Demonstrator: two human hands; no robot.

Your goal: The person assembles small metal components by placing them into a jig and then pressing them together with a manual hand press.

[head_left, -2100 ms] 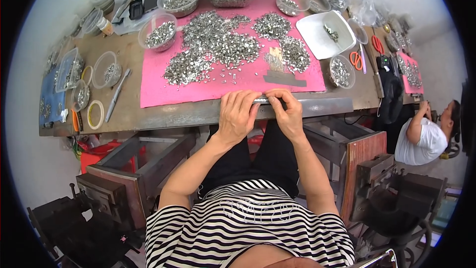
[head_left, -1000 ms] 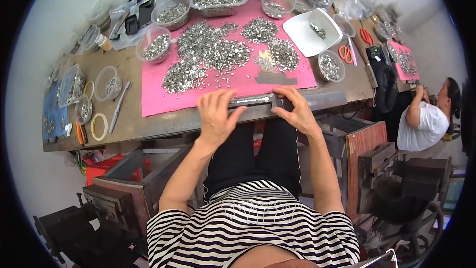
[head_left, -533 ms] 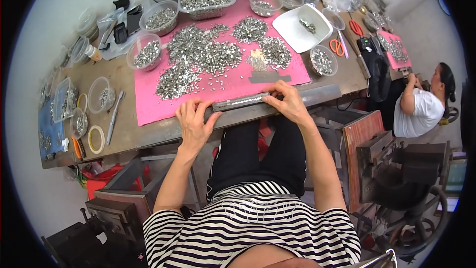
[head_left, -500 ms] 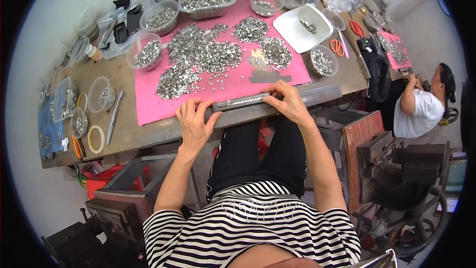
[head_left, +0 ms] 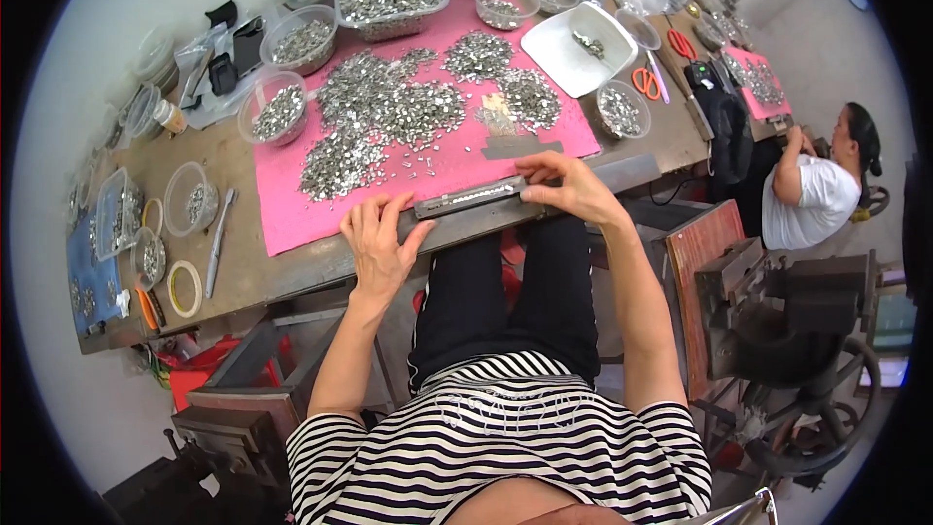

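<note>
At the table's (head_left: 241, 275) near edge, a bar (head_left: 470, 205) seemingly filled with metal bits (head_left: 480, 195) is pinched by half-open left hand (head_left: 379, 248) and right hand (head_left: 575, 191), far heaps (head_left: 418, 115) left loose.

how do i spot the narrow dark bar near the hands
Find the big pink mat, then follow its near edge to the space between the left hand and right hand. The narrow dark bar lies there. A straight row of small shiny pieces along it sets it apart from the plain grey strip to its right.
</note>
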